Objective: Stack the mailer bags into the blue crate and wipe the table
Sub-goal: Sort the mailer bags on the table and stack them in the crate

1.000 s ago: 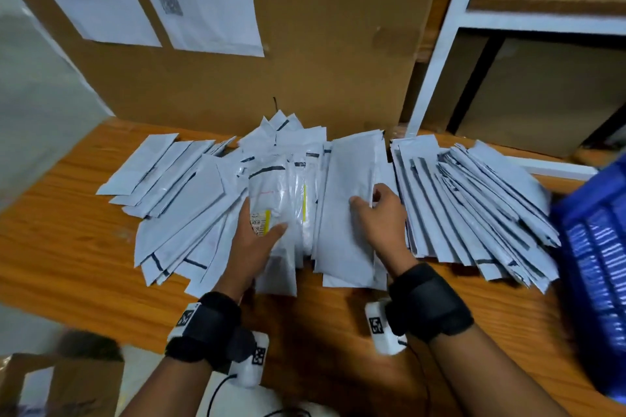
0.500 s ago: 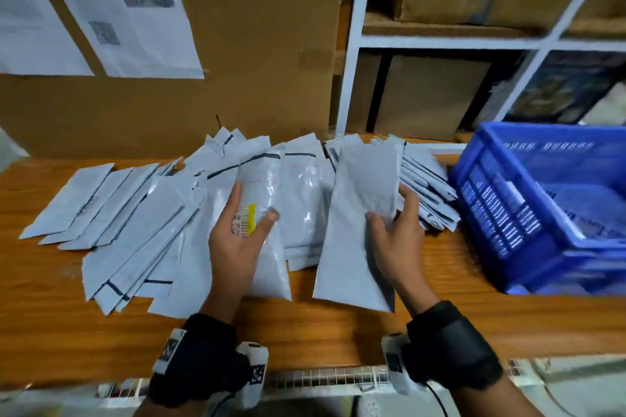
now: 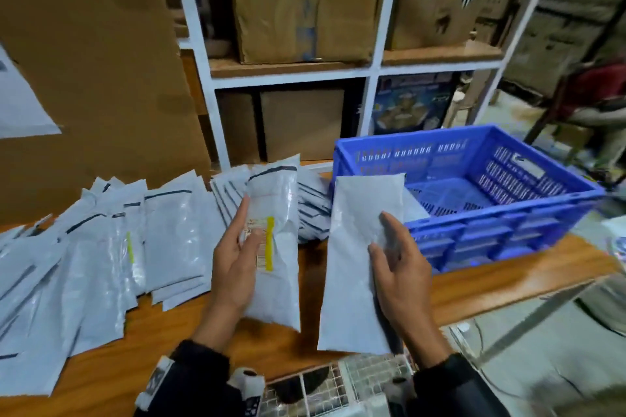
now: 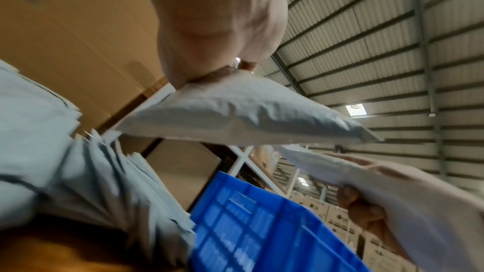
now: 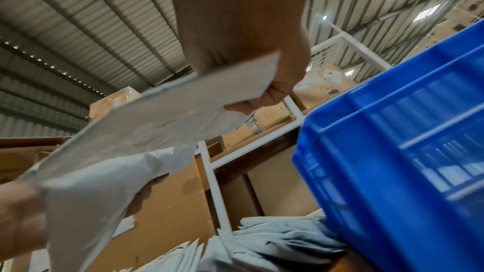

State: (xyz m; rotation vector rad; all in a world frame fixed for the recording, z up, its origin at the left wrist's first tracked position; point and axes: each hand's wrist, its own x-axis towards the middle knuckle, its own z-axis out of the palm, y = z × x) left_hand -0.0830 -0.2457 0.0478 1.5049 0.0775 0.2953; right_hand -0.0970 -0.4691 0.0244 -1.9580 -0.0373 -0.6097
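Observation:
My left hand holds a grey mailer bag with a yellow-striped label lifted off the wooden table, thumb on the label. My right hand grips a plain grey mailer bag, whose top end overlaps the near left corner of the blue crate. A mailer lies inside the crate. Several more mailers lie fanned over the table's left, and another pile sits beside the crate. In the left wrist view the held mailer hangs under my palm. The right wrist view shows my fingers curled under the plain mailer, beside the crate.
A white shelf rack with cardboard boxes stands behind the table. A large cardboard sheet leans at the back left. A wire mesh panel sits at the table's front edge. A person in red is at far right.
Both hands have lifted their mailers off the pile and carried them rightward toward the blue crate. The view has swung right, bringing the whole crate into sight.

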